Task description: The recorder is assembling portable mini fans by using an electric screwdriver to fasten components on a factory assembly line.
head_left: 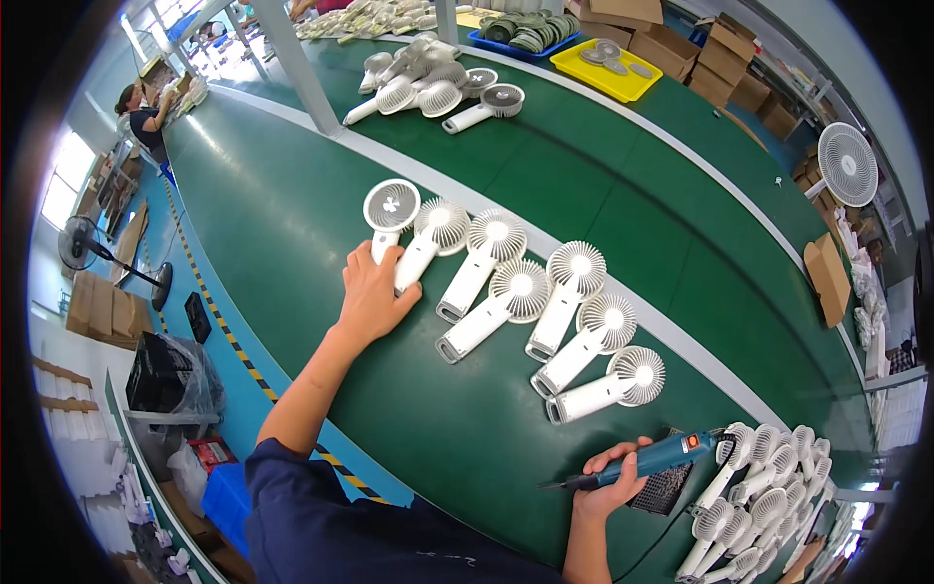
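Note:
My left hand [375,290] is closed round the handle of a white handheld fan [392,206], whose grille has a dark round centre. Its fingers lie close to the handle of the neighbouring fan [441,228]. Several more white handheld fans [521,288] lie in a slanting row to the right, handles toward me. At the lower right, my right hand [615,479] grips a blue electric screwdriver [654,459], its thin dark bit pointing left. Beneath the screwdriver stands a black mesh basket [664,489], partly covered by the hand; its contents I cannot make out.
A dense group of white fans [769,496] lies at the right of the green table [263,204]. Beyond the pale strip are a fan pile [418,83], a yellow tray [593,81] and a blue tray [482,42]. A metal post [300,68] rises there. Another person [146,122] works far left.

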`<state>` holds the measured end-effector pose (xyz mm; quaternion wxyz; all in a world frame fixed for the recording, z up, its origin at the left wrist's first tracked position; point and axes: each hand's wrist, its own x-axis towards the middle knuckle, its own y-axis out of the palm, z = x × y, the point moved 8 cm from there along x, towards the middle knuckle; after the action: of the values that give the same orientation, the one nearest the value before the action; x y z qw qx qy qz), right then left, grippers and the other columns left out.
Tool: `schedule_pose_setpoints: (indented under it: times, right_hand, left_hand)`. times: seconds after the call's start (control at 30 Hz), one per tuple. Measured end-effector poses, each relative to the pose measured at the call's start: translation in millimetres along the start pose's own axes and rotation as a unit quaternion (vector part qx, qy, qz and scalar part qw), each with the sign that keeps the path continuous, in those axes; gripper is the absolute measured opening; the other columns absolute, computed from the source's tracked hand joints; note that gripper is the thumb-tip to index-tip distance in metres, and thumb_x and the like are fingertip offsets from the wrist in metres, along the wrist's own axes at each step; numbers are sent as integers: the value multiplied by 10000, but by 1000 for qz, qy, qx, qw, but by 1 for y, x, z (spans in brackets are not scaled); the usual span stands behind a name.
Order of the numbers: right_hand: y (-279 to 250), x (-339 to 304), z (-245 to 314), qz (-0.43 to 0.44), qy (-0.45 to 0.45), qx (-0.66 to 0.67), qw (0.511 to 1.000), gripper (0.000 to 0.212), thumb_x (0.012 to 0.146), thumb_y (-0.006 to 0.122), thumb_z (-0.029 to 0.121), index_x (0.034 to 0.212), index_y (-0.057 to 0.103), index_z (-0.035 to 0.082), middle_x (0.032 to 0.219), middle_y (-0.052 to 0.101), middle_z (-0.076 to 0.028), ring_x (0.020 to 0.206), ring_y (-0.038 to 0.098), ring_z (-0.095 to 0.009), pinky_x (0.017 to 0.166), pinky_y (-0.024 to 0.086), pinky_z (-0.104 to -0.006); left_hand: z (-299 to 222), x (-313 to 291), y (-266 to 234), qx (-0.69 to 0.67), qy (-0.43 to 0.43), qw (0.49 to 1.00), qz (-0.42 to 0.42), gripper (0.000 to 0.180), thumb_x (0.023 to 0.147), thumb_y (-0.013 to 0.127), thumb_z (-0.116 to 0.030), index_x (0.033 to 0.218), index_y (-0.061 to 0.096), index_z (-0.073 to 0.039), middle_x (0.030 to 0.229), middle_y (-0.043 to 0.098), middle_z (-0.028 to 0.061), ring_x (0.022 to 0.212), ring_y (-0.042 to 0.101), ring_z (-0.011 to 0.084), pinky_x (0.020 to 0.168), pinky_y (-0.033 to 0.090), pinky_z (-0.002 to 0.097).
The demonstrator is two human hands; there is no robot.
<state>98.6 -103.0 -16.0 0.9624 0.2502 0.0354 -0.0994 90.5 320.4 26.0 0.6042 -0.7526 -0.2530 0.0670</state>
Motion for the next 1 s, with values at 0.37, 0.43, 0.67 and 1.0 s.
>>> schedule_pose_setpoints:
  times: [0.37,0.43,0.67,1.0]
  right_hand:
    - [-5,0,0,-25,-16,-10,999,326,918,480,166,1211,397,48,783,496,-57,490,465,-106,384,395,-233]
    - [-2,-2,-1,-22,-14,-9,1000,329,917,482,167,1211,397,48,783,496,-57,490,466,-106,384,396,-233]
    - [-7,-2,1,-54,-41,-35,997,339,916,485,167,1211,395,26,776,501,-63,480,472,-114,377,406,-236]
    - [-4,-4,0,-85,-47,-54,994,349,916,486,173,1218,400,20,770,513,-65,480,478,-117,366,406,-238]
  left_hand:
    - [50,134,-47,-82,123,975,-167,702,766,722,-242,1321,365,-2,1326,416,236,1238,388,406,1045,319,448]
    - [121,195,-20,-45,63,979,-188,793,734,740,-211,1368,312,-3,1377,377,252,1283,355,418,1070,311,453]
    - [196,303,42,51,-133,990,-22,789,739,728,-275,1397,337,-82,1345,465,144,1281,402,351,1016,377,499]
    - [71,275,23,-18,252,963,-94,480,679,632,-185,1105,512,3,1191,441,198,1127,421,375,989,358,442]
